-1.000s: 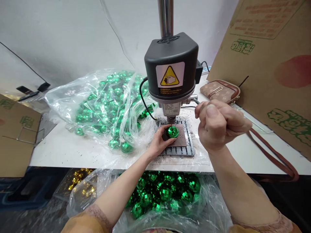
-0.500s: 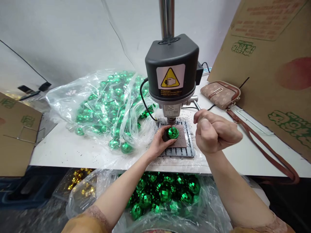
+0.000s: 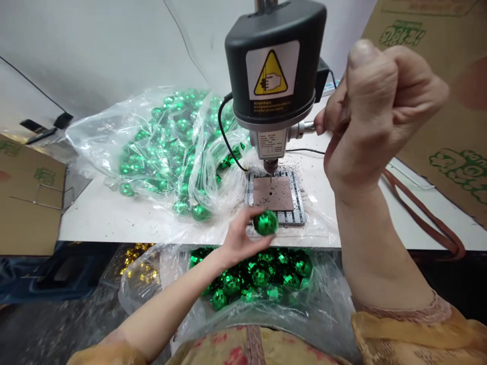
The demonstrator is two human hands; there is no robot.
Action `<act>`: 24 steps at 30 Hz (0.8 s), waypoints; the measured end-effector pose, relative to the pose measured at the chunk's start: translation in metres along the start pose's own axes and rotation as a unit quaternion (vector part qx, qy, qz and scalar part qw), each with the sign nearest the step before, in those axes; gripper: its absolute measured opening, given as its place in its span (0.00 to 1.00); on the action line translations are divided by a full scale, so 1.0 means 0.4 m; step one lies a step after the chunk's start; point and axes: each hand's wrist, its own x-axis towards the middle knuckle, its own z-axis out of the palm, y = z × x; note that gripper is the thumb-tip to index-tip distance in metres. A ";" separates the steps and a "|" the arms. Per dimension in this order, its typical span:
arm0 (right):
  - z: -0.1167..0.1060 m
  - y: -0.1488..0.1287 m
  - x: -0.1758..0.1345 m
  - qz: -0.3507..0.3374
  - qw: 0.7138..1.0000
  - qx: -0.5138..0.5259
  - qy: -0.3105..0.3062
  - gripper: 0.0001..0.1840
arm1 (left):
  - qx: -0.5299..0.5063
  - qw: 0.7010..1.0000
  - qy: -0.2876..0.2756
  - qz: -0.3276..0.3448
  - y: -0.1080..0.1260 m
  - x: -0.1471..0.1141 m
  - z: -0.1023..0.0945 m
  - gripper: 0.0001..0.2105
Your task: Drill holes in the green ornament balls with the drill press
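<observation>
Between the thumb and fingers of my left hand (image 3: 241, 235) is a shiny green mirror ball (image 3: 265, 223), held over the table's front edge. My right hand (image 3: 375, 109) is raised and closed around the feed handle (image 3: 310, 126) of a small drill press (image 3: 276, 66); the handle's outer part is hidden by the fingers. Under the drill chuck (image 3: 270, 165) and its thin bit lies a brown square board (image 3: 279, 195) with a dark hole in it. The board rests on a slotted metal base (image 3: 299, 215), scattered with dark specks.
A clear plastic bag of green balls (image 3: 163, 147) lies left of the drill. Below the table edge is an open bag of green balls (image 3: 262, 279). Cardboard boxes (image 3: 30, 197) flank the white table (image 3: 114, 223). A brown strap (image 3: 422, 218) lies at the right, gold pieces (image 3: 140, 263) lower left.
My left hand has drawn the green ball off the board, toward me. My right hand has risen with the handle, and the drill bit now stands clear above the board. The view has shifted.
</observation>
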 end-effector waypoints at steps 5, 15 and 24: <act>-0.001 0.002 -0.004 -0.015 1.000 -0.015 -0.001 0.22 | 0.165 0.950 -0.264 0.038 0.018 -0.198 -0.020 0.23; -0.011 0.005 -0.010 0.006 1.000 0.001 0.003 0.23 | 0.351 0.869 -0.349 -0.021 0.023 -0.270 -0.045 0.34; -0.012 0.010 -0.014 0.006 1.000 0.027 0.011 0.24 | 0.154 0.813 -0.523 0.204 0.048 -0.227 0.020 0.13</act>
